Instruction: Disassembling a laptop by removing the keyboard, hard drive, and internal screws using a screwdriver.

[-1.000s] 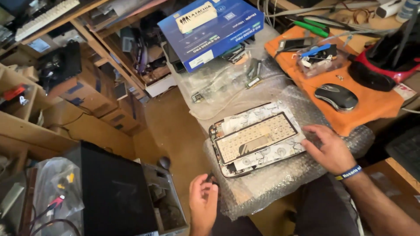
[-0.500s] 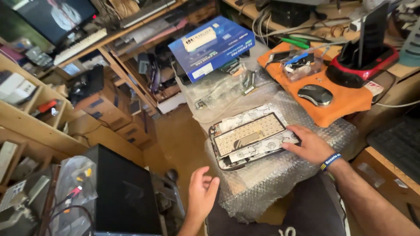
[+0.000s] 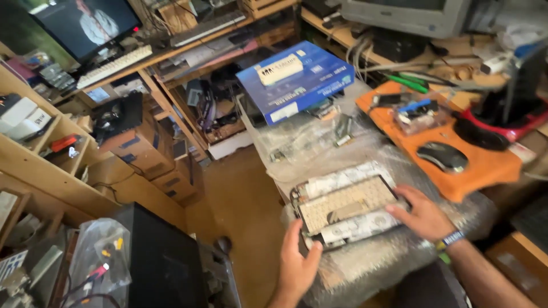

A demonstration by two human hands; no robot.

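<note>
A flat rectangular electronic board (image 3: 347, 205) with a pale centre panel and patterned white edges lies on bubble wrap (image 3: 394, 251) on the bench. My right hand (image 3: 419, 212) rests on the board's right edge, fingers spread over it. My left hand (image 3: 298, 262) is raised at the board's near left corner, fingers apart, thumb close to the black rim; whether it touches is unclear. A blue band circles my right wrist.
A blue box (image 3: 297, 80) and small parts in clear plastic lie behind the board. An orange mat (image 3: 479, 165) carries a mouse (image 3: 441, 156). A black computer case (image 3: 165, 262) stands on the floor at left, beside wooden shelves (image 3: 51, 165) and a monitor (image 3: 80, 23).
My left hand has risen from low near the floor to the board's near left corner. The right hand stays on the board's right edge. The camera has tilted up and left.
</note>
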